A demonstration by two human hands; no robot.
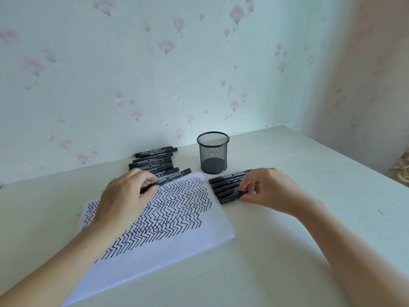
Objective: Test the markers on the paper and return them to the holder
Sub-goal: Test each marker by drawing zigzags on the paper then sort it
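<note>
Head view: left hand (124,196) grips a black marker (174,175), its near end hidden; right hand (267,187) pinches the nearest marker of the right row (225,187), fingertips covering the ends.

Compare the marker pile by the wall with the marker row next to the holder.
The pile by the wall lies left of the mesh holder; the row lies in front of it. The pile looks larger and is untouched; the right hand touches the row, about five markers. Both hold black markers lying flat.
</note>
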